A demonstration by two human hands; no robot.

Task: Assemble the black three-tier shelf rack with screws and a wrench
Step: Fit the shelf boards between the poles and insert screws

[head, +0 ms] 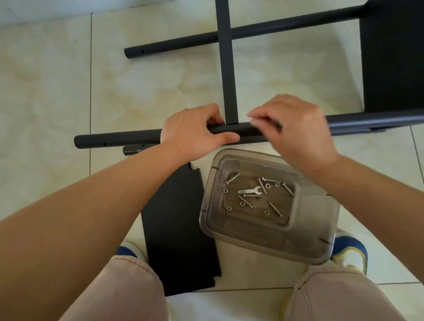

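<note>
From the head view, the rack (395, 58) lies on its side on a glossy cream tiled floor (47, 94), its parts matte black: round tubes with small holes near their ends and flat shelf boards seen edge-on or face-on. The left hand (193, 134) grasps the near tube (119, 139), fingers curled over it just beside the joint where the thin edge of a board (227, 63) meets it. The right hand (294, 131) hovers at the same tube, blurred, fingertips pinched together; whether they hold anything cannot be told. A second tube (178, 42) lies farther off. Near the knees, a loose flat board (177, 228) with notched corners rests on the floor. Beside it sits a clear rounded plastic tray (269, 242) holding silvery long screws (275, 209), small nuts (229, 208) and a flat stamped wrench (250, 191).
</note>
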